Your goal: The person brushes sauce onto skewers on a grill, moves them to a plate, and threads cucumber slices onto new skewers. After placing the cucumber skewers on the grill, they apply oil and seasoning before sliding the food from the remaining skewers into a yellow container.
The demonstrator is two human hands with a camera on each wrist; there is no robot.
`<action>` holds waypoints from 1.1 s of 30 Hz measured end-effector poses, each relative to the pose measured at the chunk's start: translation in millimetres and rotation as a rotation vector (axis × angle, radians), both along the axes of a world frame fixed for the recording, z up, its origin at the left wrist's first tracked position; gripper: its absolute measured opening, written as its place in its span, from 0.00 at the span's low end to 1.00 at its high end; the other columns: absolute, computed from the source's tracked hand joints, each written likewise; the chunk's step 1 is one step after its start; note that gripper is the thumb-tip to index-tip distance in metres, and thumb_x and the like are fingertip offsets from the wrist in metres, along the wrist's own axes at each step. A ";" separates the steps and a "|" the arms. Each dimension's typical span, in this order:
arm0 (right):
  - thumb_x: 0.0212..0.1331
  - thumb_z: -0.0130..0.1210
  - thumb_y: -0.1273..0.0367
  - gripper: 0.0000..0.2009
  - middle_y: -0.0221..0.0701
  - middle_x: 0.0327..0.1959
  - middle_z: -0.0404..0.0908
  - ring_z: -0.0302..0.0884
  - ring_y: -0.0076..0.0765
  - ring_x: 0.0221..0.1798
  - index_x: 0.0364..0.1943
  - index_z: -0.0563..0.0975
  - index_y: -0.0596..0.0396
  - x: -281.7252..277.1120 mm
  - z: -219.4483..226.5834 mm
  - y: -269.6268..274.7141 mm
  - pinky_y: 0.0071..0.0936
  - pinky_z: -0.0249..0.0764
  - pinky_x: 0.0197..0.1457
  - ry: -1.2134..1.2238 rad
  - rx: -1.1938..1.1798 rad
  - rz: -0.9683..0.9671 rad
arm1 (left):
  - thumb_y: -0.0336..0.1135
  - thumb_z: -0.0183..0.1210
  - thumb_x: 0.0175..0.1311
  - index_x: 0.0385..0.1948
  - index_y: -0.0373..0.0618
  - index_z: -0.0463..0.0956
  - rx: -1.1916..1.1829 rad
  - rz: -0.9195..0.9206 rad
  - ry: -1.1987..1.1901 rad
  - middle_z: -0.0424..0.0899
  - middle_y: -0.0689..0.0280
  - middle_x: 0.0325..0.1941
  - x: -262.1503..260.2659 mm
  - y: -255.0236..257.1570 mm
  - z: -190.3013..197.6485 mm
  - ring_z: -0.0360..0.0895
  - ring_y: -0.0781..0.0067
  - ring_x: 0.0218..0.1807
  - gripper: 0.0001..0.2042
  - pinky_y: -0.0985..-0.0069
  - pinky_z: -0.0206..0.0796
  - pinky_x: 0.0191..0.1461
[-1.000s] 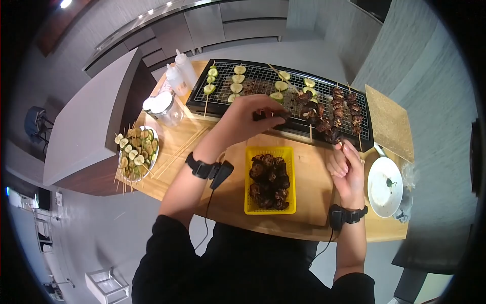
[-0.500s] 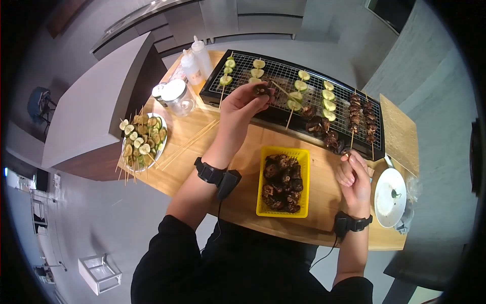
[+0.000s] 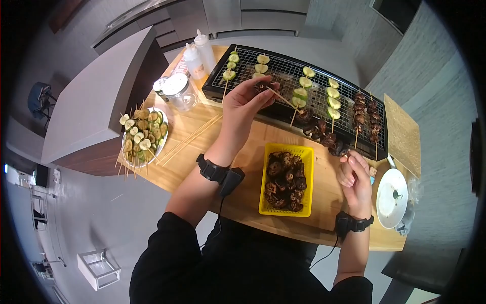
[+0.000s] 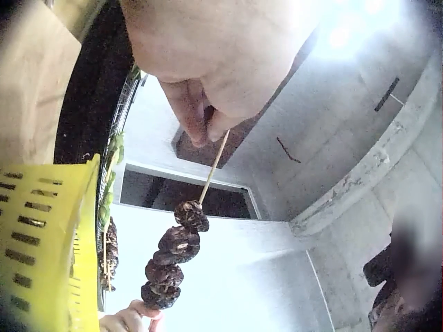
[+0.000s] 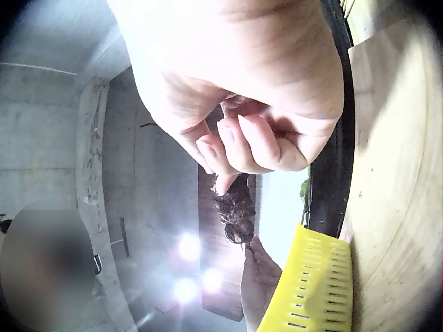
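- Plainly, the skewer [image 3: 298, 114] runs across the middle of the head view, over the front edge of the grill [image 3: 253, 107], its thin wooden stick slanting from upper left to lower right.
- Left hand [image 3: 243, 106], upper centre of the frame, pinches the bare stick end and a dark mushroom piece [image 3: 261, 88] at its fingertips.
- Right hand [image 3: 354, 177], at the right of the frame, has its fingers curled round the loaded end; the left wrist view shows fingertips under the lowest of the threaded mushrooms [image 4: 173, 256].
- I would judge the stick light and stiff but easy to snap, with a sharp point; the mushrooms look soft, moist and a little slippery, likely to tear or slide if squeezed.
- Best hold seems the bare wood at either end, not the pieces.
- Yellow basket [image 3: 306, 152], lower centre on the wooden surface [image 3: 243, 147], is heaped with dark mushrooms.
- Plate [image 3: 161, 144] at the left carries green vegetable skewers, piled.
- Grill along the top holds green slices on sticks at the left and dark skewers at the right.
- White dish [image 3: 392, 195] at the far right holds a small dark scrap.
- Glass jar [image 3: 179, 93] and two squeeze bottles [image 3: 200, 53] stand at the upper left; their contents I cannot tell.
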State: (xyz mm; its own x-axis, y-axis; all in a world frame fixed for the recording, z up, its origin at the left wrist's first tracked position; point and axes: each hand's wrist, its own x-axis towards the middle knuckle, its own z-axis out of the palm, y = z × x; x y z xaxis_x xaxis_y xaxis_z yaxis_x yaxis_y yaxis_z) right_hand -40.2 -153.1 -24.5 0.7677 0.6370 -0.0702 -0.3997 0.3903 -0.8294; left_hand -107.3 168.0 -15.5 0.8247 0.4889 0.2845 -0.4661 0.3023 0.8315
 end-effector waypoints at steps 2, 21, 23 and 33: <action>0.74 0.54 0.70 0.09 0.21 0.18 0.66 0.53 0.13 0.17 0.46 0.78 0.65 0.5 0.5 -0.2 0.17 0.51 0.23 -0.007 0.002 0.026 | 0.25 0.60 0.74 0.60 0.39 0.78 0.018 -0.007 0.001 0.88 0.59 0.55 0.0 1.1 -1.4 0.85 0.74 0.55 0.15 0.77 0.77 0.60; 0.75 0.54 0.69 0.09 0.20 0.18 0.66 0.54 0.12 0.18 0.45 0.78 0.64 -2.0 3.2 1.4 0.16 0.51 0.23 -0.016 -0.002 0.030 | 0.26 0.55 0.78 0.64 0.35 0.74 0.058 -0.053 -0.004 0.85 0.57 0.60 -0.6 -1.1 1.0 0.84 0.70 0.59 0.16 0.75 0.78 0.63; 0.75 0.54 0.69 0.09 0.20 0.17 0.66 0.53 0.12 0.18 0.45 0.79 0.64 -1.7 3.1 1.4 0.16 0.51 0.23 -0.023 -0.007 0.038 | 0.25 0.55 0.78 0.64 0.35 0.74 0.068 -0.050 -0.009 0.84 0.57 0.61 -0.3 -1.2 0.8 0.84 0.70 0.59 0.16 0.75 0.78 0.64; 0.75 0.54 0.69 0.11 0.18 0.17 0.63 0.52 0.12 0.18 0.45 0.79 0.66 -3.4 4.5 3.2 0.16 0.49 0.22 -0.021 -0.049 0.030 | 0.21 0.54 0.77 0.65 0.34 0.74 0.172 -0.017 -0.051 0.83 0.57 0.63 1.4 -1.6 -5.9 0.83 0.68 0.61 0.17 0.75 0.76 0.65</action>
State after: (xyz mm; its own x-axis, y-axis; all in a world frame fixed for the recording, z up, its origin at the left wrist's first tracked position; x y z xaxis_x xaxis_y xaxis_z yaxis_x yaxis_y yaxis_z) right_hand -43.5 -149.9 -20.0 0.7498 0.6561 -0.0859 -0.3930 0.3371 -0.8555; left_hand -105.8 166.4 -21.4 0.8147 0.4153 0.4047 -0.5052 0.1660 0.8469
